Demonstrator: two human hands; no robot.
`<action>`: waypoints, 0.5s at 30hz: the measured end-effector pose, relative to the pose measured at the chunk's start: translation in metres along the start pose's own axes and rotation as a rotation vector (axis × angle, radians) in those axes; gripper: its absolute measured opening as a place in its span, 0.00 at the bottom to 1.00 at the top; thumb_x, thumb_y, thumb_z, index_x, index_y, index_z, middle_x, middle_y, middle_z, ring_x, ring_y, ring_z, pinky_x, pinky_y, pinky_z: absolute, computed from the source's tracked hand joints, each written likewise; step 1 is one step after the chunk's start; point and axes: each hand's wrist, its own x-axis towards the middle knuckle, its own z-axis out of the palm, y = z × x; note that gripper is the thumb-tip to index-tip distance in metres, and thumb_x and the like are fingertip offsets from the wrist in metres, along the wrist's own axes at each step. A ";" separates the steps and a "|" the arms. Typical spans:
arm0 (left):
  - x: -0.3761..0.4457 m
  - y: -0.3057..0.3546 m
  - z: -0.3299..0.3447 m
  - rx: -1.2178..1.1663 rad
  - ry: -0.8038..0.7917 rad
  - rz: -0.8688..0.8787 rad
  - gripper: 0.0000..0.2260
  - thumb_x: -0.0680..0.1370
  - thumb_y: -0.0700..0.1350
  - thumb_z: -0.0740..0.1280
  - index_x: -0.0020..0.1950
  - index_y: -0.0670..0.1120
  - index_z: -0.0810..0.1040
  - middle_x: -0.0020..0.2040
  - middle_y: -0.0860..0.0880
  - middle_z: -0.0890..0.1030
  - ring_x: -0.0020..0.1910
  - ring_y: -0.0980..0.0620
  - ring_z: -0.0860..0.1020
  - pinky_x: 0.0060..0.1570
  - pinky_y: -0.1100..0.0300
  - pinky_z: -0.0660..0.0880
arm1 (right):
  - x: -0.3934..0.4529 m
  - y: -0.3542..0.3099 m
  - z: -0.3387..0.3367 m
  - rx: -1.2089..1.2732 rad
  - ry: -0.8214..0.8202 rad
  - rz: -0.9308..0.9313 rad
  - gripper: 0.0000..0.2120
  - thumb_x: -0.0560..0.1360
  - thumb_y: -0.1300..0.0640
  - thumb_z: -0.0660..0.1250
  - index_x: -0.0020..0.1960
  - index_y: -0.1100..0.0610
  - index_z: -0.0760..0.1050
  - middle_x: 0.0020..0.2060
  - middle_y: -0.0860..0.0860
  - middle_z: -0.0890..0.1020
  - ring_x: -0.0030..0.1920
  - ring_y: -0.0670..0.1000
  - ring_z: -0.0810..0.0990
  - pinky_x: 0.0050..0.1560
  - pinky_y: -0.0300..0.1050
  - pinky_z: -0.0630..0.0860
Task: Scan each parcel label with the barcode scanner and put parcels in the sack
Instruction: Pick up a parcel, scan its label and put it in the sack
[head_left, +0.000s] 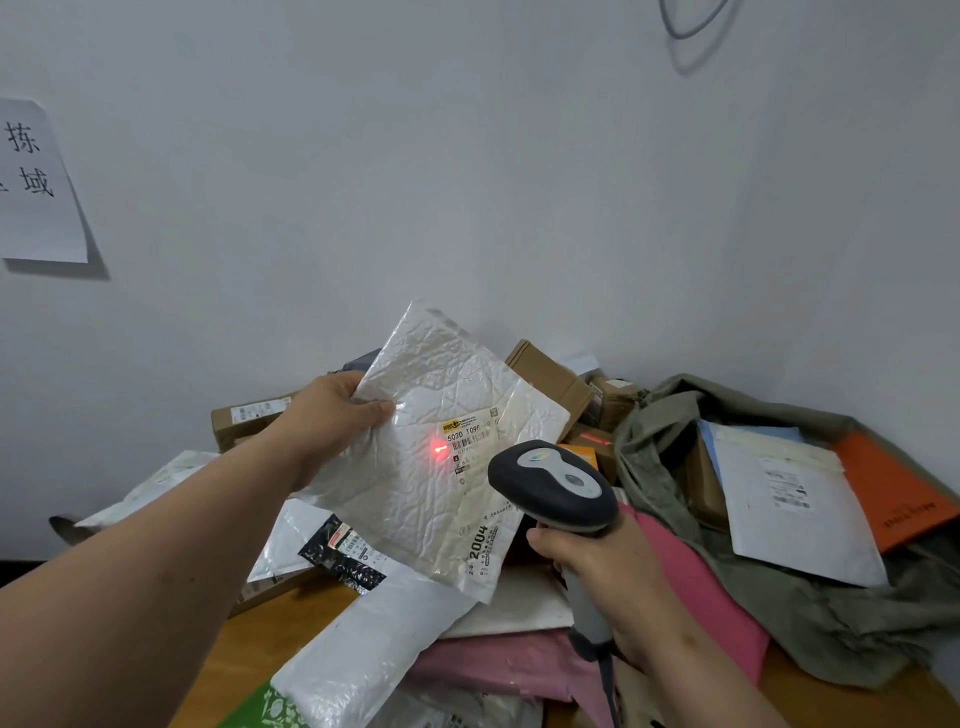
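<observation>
White crinkled parcel (436, 457) held up tilted, red dot beside label (470, 434), scanner (553, 486) facing it, olive sack (779, 597) open

parcel sorting room – heaped parcels (545, 379) (wall sign (36, 182)), sack (779, 613)

1. On my feed I see two bare forearms, no sleeves reaching into view.
2. My left hand (332, 421) carries no glove, ring or watch that I can make out.
3. My right hand (608, 566) is likewise bare, wrist uncovered, no strap or band.
</observation>
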 end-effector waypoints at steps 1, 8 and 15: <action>0.001 0.000 0.001 0.001 -0.001 0.000 0.04 0.77 0.43 0.71 0.46 0.52 0.84 0.42 0.49 0.86 0.43 0.47 0.83 0.43 0.56 0.77 | 0.001 0.001 -0.001 0.004 -0.006 0.002 0.12 0.66 0.61 0.76 0.47 0.53 0.78 0.39 0.59 0.83 0.40 0.50 0.77 0.44 0.51 0.74; 0.001 0.002 0.008 0.009 -0.016 -0.009 0.04 0.77 0.43 0.71 0.50 0.51 0.84 0.44 0.48 0.86 0.46 0.44 0.84 0.51 0.48 0.80 | 0.005 0.007 -0.009 -0.009 -0.009 0.008 0.10 0.65 0.59 0.76 0.44 0.52 0.79 0.36 0.55 0.83 0.39 0.50 0.78 0.42 0.53 0.76; 0.002 0.009 0.030 0.016 -0.037 -0.013 0.04 0.78 0.43 0.70 0.51 0.50 0.83 0.45 0.48 0.86 0.45 0.45 0.83 0.42 0.55 0.77 | 0.010 0.013 -0.030 -0.006 0.021 0.034 0.07 0.68 0.63 0.76 0.44 0.60 0.80 0.39 0.55 0.85 0.40 0.50 0.79 0.44 0.50 0.76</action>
